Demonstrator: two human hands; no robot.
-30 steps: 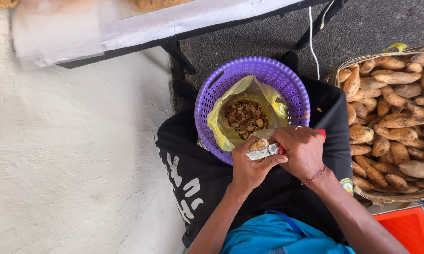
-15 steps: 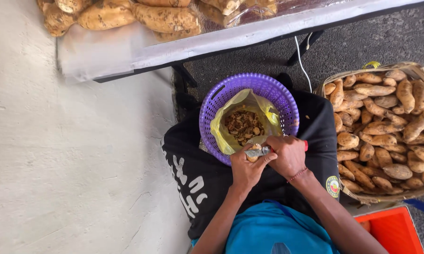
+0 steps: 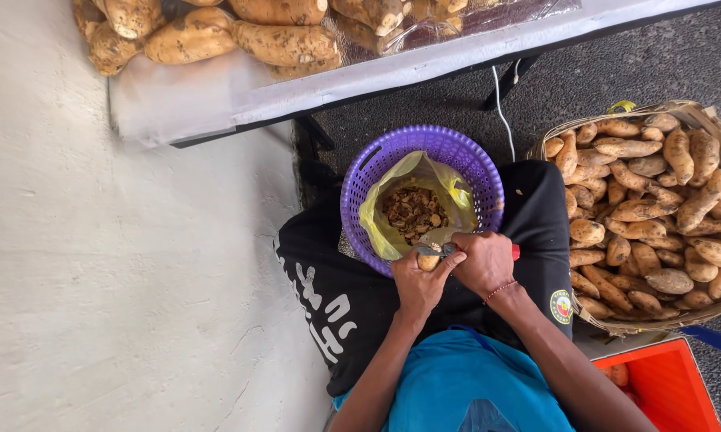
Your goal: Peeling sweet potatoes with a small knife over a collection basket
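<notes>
Over the near rim of the purple basket point(image 3: 472, 156), a small sweet potato point(image 3: 428, 261) sits pinched in the left hand point(image 3: 418, 282). Looks firm, light, prob slick where peeled, so grip the skin end. Right hand point(image 3: 482, 262) is closed on a peeler point(image 3: 447, 249) w/ red handle. Peels pile in the yellow bag point(image 3: 392, 232); basket of potatoes point(image 3: 656, 216) sits right.

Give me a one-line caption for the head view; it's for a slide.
Left hand holds a small sweet potato while right hand peels it over a purple basket.

table point(image 3: 312, 88) with sweet potatoes point(image 3: 216, 32) | wicker basket point(image 3: 700, 116) | orange crate point(image 3: 656, 384)
</notes>
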